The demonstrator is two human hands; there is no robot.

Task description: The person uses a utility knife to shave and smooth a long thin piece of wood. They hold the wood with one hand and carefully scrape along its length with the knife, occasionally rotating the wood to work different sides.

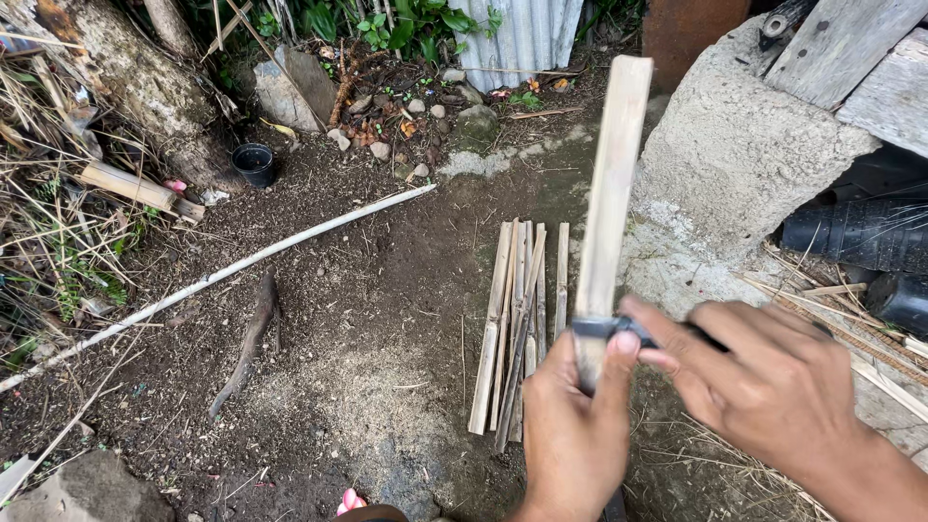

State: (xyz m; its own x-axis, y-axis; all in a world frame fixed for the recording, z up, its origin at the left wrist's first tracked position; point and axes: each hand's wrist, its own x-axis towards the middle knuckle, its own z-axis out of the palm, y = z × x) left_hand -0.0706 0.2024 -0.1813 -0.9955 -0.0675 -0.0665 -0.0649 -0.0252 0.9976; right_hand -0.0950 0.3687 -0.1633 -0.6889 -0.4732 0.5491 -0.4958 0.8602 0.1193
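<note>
Bamboo, a pale flat slat [609,184], stands upright, clenched in my left hand [572,425]; my right hand [773,387] grips a dark blade [604,329] across it (split strips [517,319] lie alongside). I'd keep the blade centred.

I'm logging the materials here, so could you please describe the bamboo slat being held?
The slat is a long, flat, pale strip of split bamboo, held nearly upright and leaning slightly right. The left hand grips its lower end; the right hand presses a dark blade across it just above that grip.
</note>
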